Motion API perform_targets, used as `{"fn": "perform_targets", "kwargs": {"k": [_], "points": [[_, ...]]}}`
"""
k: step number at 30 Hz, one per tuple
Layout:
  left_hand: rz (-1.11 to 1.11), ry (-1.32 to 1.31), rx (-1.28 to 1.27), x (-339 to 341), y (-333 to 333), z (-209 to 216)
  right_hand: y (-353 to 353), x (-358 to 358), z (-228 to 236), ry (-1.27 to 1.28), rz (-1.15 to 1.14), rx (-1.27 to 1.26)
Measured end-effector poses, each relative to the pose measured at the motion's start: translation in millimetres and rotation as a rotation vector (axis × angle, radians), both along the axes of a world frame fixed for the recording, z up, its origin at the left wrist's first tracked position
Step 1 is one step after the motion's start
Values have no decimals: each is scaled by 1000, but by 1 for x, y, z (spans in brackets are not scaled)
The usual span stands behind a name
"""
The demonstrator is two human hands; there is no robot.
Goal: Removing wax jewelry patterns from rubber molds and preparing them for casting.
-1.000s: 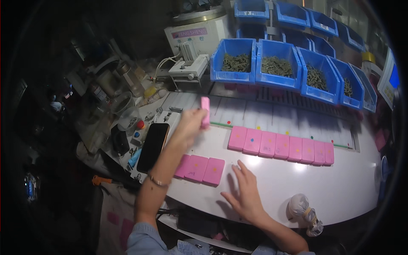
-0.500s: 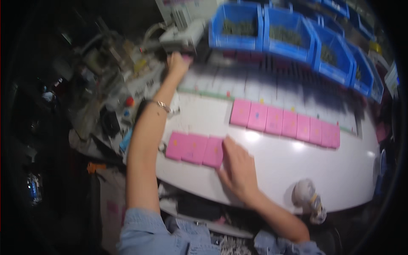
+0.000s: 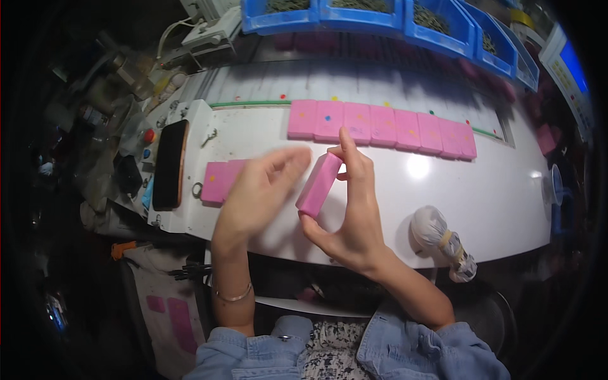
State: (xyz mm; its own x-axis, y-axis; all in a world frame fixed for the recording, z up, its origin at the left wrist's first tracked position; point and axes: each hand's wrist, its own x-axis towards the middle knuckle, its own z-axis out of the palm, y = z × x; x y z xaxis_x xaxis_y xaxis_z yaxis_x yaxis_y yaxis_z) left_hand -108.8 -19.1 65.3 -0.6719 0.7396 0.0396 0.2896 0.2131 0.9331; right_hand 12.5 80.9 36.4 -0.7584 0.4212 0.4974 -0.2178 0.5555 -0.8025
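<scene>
Pink block (image 3: 318, 183) pinched endwise in right hand (image 3: 351, 209), raised above white worktop (image 3: 506, 202). Left hand (image 3: 256, 193) open beside, blurred. Inspection step judged underway; next calls for placement near pink row (image 3: 380, 126).

my right hand (image 3: 354, 212) is raised in front of me, palm turned toward my left, thumb low and fingers stretched up, pinching a pink block (image 3: 318, 184) between thumb and fingertips by its two ends. my left hand (image 3: 259, 190) hovers just beside it, fingers loosely extended and pointing right, blurred, not gripping anything. both forearms rise from the lower edge, bare past rolled denim sleeves, a thin bracelet circling my left wrist. the two hands sit close together, nearly touching.
</scene>
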Motion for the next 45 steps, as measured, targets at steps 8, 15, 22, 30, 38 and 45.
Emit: {"fn": "perform_targets", "kwargs": {"k": [8, 15, 22, 30, 38, 45], "points": [[-241, -826, 23, 81, 9, -1, 7, 58, 14, -22, 9, 152], [-14, -999, 193, 111, 21, -13, 6, 74, 2, 29, -165, 322], [-23, -988, 213, 117, 19, -30, 21, 102, 15, 9, -50, 282], [-85, -1130, 327, 119, 18, -41, -3, 119, 17, -80, 163, 190], [-61, -750, 193, 134, 20, -22, 17, 99, 22, -215, -20, -315], [-124, -727, 140, 136, 20, -26, 20, 103, 19, -270, -64, -453]]}}
